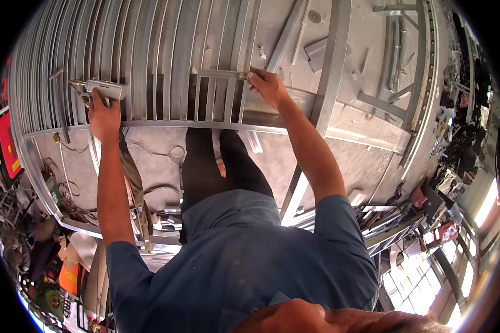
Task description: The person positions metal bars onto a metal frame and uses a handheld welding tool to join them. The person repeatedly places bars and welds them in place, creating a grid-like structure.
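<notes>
My left hand (104, 117) reaches over the left part of a metal frame, its fingers bent onto the near edge of a grey box-shaped metal piece (106, 89). Beside that piece, at its left end, are small jaw-like metal parts (79, 87) too small to make out. My right hand (268, 87) pinches the right end of a short flat metal bar (221, 73). This bar lies across several upright slats (215, 100). A hammer-shaped tool (60, 102) rests on the slats left of my left hand.
The frame's near rail (166, 124) runs just in front of my legs. A wide metal beam (332, 66) stands right of my right hand. Loose offcuts (316, 51) lie beyond it. Cables (164, 152) trail on the floor, and a red case (6, 145) is at far left.
</notes>
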### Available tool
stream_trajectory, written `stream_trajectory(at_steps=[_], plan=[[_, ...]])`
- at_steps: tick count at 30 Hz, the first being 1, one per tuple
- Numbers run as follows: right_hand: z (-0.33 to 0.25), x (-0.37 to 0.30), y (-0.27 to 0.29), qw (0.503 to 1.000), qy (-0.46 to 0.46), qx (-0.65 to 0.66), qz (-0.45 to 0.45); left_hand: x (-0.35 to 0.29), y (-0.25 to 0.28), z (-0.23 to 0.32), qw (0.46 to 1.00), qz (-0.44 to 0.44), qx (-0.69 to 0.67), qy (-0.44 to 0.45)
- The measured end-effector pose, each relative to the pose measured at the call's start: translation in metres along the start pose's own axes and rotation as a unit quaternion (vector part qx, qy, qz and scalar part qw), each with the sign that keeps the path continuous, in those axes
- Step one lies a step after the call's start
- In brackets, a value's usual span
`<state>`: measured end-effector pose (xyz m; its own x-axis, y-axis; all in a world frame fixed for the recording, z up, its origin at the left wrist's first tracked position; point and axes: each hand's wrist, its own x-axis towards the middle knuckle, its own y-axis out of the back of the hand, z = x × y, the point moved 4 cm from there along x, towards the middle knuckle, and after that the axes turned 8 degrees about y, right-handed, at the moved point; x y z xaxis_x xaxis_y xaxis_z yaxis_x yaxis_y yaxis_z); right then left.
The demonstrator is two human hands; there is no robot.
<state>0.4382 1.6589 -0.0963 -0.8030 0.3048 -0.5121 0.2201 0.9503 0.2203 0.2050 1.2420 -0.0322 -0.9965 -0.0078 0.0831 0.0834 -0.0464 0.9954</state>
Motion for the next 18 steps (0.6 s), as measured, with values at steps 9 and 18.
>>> stream_trajectory(at_steps=[9,18], plan=[[0.007,0.008,0.006,0.999,0.016,0.03,-0.004,-0.009,0.009,0.035,0.994,-0.063,0.018,0.085],[0.017,0.017,0.003,0.995,0.042,0.086,-0.005,-0.01,-0.002,0.017,0.996,-0.044,-0.045,0.059]])
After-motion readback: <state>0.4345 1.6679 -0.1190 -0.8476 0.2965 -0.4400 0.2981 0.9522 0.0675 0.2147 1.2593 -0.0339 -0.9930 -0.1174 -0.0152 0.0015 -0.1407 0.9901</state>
